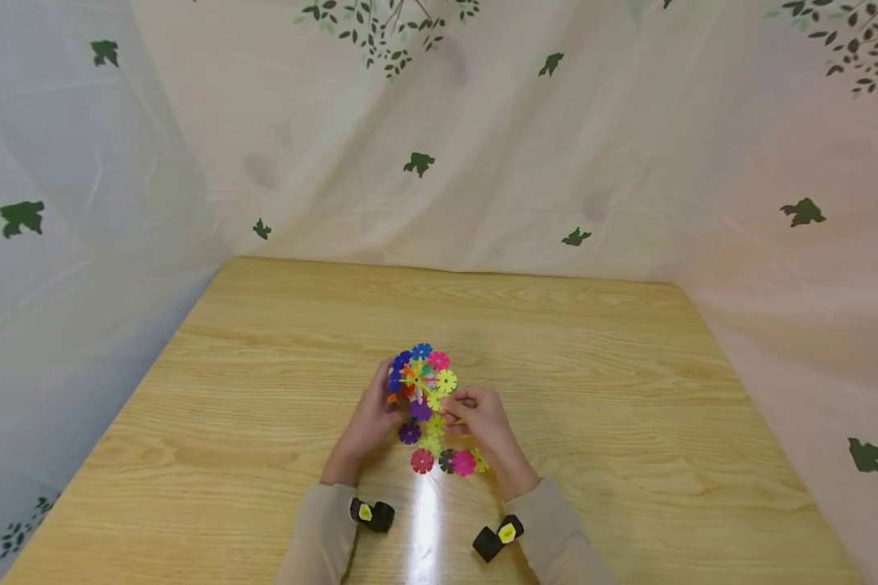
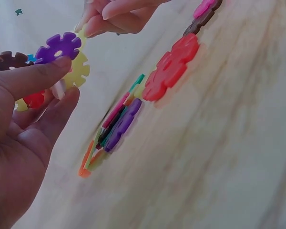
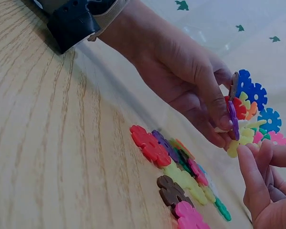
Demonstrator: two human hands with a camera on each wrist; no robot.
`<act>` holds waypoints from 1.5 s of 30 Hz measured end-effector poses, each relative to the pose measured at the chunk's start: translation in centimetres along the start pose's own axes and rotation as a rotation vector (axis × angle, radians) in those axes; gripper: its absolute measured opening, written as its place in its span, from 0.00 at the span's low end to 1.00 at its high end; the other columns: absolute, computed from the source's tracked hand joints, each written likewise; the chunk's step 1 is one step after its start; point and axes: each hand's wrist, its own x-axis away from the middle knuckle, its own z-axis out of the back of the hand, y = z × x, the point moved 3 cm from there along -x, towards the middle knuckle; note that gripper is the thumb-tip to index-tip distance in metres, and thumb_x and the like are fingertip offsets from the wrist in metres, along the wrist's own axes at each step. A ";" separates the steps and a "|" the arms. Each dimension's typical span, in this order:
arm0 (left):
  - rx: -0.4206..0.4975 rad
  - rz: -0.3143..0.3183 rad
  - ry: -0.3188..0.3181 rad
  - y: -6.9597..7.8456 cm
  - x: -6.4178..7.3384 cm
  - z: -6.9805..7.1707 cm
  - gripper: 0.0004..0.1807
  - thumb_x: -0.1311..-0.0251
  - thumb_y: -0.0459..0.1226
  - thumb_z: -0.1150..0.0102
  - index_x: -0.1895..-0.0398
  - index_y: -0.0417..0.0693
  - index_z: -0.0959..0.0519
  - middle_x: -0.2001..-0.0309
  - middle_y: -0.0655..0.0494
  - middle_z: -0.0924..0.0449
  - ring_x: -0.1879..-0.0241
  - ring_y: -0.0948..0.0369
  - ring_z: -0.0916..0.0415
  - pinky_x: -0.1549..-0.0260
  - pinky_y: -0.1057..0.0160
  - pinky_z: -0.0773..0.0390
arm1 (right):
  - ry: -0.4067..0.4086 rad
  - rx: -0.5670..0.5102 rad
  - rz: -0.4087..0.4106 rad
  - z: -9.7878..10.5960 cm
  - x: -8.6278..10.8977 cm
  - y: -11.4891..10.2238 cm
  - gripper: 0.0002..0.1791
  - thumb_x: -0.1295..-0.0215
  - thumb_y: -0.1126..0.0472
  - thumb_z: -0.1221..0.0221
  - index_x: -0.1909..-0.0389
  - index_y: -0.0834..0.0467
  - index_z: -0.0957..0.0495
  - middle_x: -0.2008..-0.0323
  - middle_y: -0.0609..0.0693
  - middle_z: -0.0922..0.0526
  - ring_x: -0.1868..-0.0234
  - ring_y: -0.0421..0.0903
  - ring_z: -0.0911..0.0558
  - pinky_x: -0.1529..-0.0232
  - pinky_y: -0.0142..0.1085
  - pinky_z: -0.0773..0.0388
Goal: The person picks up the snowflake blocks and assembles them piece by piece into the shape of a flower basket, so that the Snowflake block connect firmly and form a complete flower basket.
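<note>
Nearest: two beige sleeves, left sleeve (image 1: 315,532) and right sleeve (image 1: 567,540), running in from 7 and 5 o'clock. Black camera block (image 1: 382,517) at the left wrist, second camera block (image 1: 488,544) at the right (each strap has a yellow tag).

Loose flower-shaped discs lie on the worktop (image 1: 629,422) at 6 o'clock from the work: red disc (image 1: 422,461), brown disc (image 1: 447,461) and pink disc (image 1: 464,463) in a row, purple disc (image 1: 410,431) off the red one's 11 o'clock. Left wrist view adds an orange disc (image 2: 85,169) in that pile; right wrist view, a green disc (image 3: 222,209).

Left hand (image 1: 369,414), at 8 o'clock of the disc cluster (image 1: 419,380): grip closed on it, thumb pressing a held purple disc (image 2: 58,47). Right hand (image 1: 486,418), at 4 o'clock: grip nearly closed, thumb and finger pinching a yellow disc (image 1: 435,400) at the cluster's edge. Cluster is held above the worktop, with blue discs (image 1: 402,359) around 10 o'clock, pink (image 1: 439,360) at 1.

Farthest: pale sheet (image 1: 483,211) at 12 o'clock, printed with green birds (image 1: 419,164) and leafy branches (image 1: 391,32).
</note>
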 end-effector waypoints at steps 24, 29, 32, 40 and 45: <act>0.173 0.027 -0.207 -0.2 0.4 -0.7 0.53 0.52 0.18 0.37 0.25 0.45 0.55 0.30 0.35 0.44 0.32 0.36 0.41 0.42 0.62 0.22 | 0.125 0.027 0.037 2.3 -0.2 -0.3 0.15 0.32 0.65 0.43 0.52 0.72 0.21 0.74 0.46 0.21 0.71 0.39 0.23 0.76 0.29 0.17; 0.176 0.035 -0.250 -0.2 0.5 -0.8 0.54 0.51 0.20 0.36 0.24 0.44 0.56 0.28 0.34 0.47 0.34 0.34 0.39 0.46 0.60 0.20 | 0.155 0.048 0.022 2.8 -0.4 -0.4 0.14 0.32 0.64 0.43 0.53 0.71 0.20 0.74 0.47 0.22 0.71 0.40 0.24 0.77 0.29 0.18; 0.203 0.054 -0.251 -0.3 0.5 -0.8 0.55 0.49 0.21 0.36 0.23 0.46 0.58 0.26 0.36 0.51 0.33 0.33 0.41 0.46 0.59 0.19 | 0.177 0.044 0.021 3.1 -0.5 -0.3 0.15 0.32 0.64 0.43 0.52 0.72 0.21 0.74 0.47 0.22 0.71 0.40 0.24 0.77 0.29 0.18; 0.139 0.151 -0.151 -0.6 0.3 -0.4 0.46 0.40 0.29 0.39 0.23 0.48 0.55 0.33 0.33 0.41 0.38 0.40 0.33 0.46 0.64 0.20 | 0.252 -0.030 0.048 3.6 -0.5 -0.5 0.14 0.32 0.66 0.44 0.52 0.73 0.22 0.74 0.46 0.19 0.71 0.40 0.19 0.74 0.29 0.16; 0.196 0.171 -0.072 -0.8 0.1 -0.1 0.32 0.32 0.27 0.50 0.27 0.43 0.46 0.39 0.28 0.36 0.42 0.36 0.30 0.47 0.52 0.19 | 0.311 -0.060 0.076 3.9 -0.4 -0.5 0.14 0.32 0.66 0.43 0.52 0.73 0.22 0.73 0.44 0.18 0.71 0.39 0.17 0.73 0.29 0.15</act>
